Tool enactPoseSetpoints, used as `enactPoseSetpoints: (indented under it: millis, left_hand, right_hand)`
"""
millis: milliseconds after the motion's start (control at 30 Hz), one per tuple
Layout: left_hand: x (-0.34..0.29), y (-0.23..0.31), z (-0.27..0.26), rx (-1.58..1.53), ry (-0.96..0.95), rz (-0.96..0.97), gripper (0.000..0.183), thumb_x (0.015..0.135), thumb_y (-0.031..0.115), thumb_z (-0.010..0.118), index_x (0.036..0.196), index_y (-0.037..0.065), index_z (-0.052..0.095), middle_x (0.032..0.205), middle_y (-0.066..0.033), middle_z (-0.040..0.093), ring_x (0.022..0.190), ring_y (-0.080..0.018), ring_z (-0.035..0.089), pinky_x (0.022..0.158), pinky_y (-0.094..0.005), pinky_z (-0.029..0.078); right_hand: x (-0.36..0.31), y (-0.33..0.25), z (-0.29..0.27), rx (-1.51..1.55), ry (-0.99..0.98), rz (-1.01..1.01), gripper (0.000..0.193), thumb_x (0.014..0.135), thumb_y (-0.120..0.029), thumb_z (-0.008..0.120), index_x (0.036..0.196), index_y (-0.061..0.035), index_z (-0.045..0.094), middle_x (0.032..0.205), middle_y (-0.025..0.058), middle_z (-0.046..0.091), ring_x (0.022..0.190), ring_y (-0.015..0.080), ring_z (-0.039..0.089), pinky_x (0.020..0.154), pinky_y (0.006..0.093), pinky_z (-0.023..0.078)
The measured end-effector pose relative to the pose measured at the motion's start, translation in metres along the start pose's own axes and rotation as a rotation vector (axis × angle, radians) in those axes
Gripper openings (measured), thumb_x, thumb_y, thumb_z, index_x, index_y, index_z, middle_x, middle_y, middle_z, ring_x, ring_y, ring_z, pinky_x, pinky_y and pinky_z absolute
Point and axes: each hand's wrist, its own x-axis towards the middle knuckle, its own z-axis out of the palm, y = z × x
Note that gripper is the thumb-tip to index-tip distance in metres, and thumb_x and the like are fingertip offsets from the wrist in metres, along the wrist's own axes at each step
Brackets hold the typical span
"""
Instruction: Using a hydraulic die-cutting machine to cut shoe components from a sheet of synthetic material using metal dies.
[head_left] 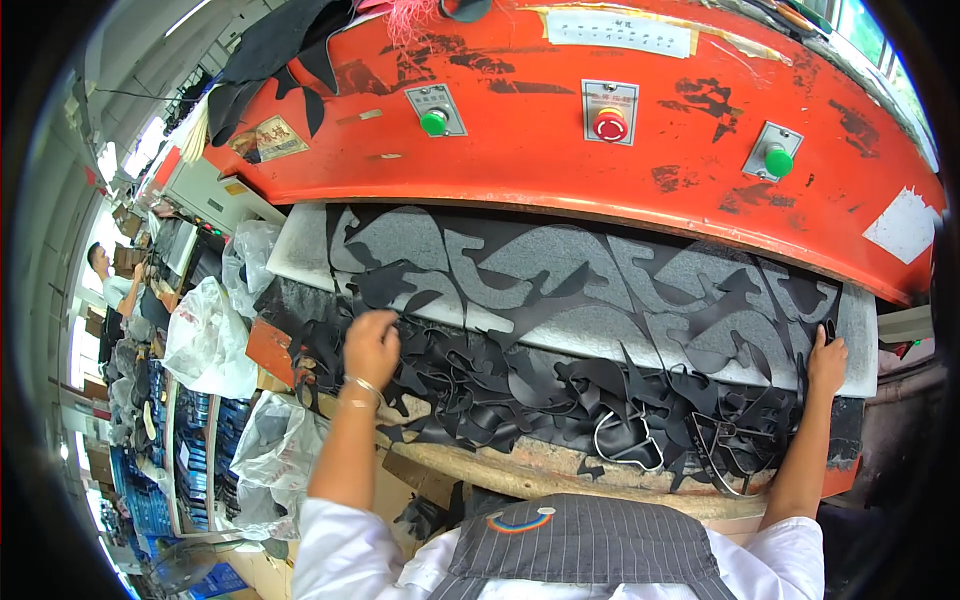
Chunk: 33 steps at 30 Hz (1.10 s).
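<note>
A red machine (pixel 520 130) overhangs a pale board (pixel 862 335) bearing a black sheet (pixel 690 268), riddled with large curved cutouts, beside tangled scraps (pixel 480 385). The right hand (pixel 827 362) meets the sheet's right edge, the left hand (pixel 371 350) nears its left; whether either grips is unclear.

Two hands (pixel 371 350) (pixel 828 364), three buttons (pixel 433 123) (pixel 609 125) (pixel 778 161) showed.
Two buttons were green, one red; one bracelet (pixel 365 385) and one apron (pixel 590 540) appeared.

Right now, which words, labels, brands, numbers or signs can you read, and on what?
None clearly enough to quote.
White paper strip on red machine: too small.
Metal plates behind two green buttons and red button: too small.
Yellowish label, machine's left: blurred.
</note>
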Motion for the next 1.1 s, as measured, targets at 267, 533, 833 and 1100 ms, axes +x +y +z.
enactPoseSetpoints:
  millis: [267,533,833,1100]
  left_hand:
    - [0.064,-0.142,0.026,0.093,-0.31,0.163,0.054,0.072,0.0,0.064,0.125,0.009,0.06,0.132,-0.0108,0.058,0.125,-0.0312,0.051,0.107,-0.0435,0.037]
    - [0.1,-0.151,0.012,-0.239,-0.431,0.006,0.024,0.085,0.009,0.061,0.108,0.003,0.067,0.108,-0.015,0.068,0.104,-0.0315,0.062,0.093,-0.0374,0.046]
    - [0.176,-0.166,0.034,-0.368,-0.154,-0.038,0.037,0.085,0.018,0.067,0.117,0.001,0.06,0.105,-0.0122,0.067,0.096,-0.0241,0.065,0.086,-0.0343,0.049]
    - [0.138,-0.164,0.068,-0.204,0.114,-0.107,0.018,0.083,0.025,0.068,0.089,0.008,0.071,0.093,-0.0111,0.068,0.097,-0.03,0.062,0.084,-0.0428,0.045]
  right_hand:
    - [0.033,-0.006,0.035,-0.001,-0.088,-0.099,0.07,0.093,-0.063,0.039,0.1,0.0039,0.058,0.098,0.0328,0.064,0.096,0.0499,0.06,0.084,0.0554,0.046]
    - [0.041,-0.01,0.039,-0.051,-0.149,-0.08,0.075,0.093,-0.062,0.04,0.106,0.0093,0.059,0.107,0.0349,0.061,0.104,0.0489,0.057,0.09,0.0524,0.044]
    - [0.041,-0.07,0.047,0.022,-0.098,0.097,0.073,0.095,-0.061,0.03,0.108,0.0033,0.063,0.112,0.0291,0.062,0.108,0.0427,0.06,0.092,0.0529,0.044]
    - [0.171,0.161,0.078,0.029,-0.021,-0.061,0.068,0.099,-0.052,0.025,0.128,0.0018,0.054,0.101,0.0298,0.065,0.1,0.0418,0.061,0.087,0.0465,0.044]
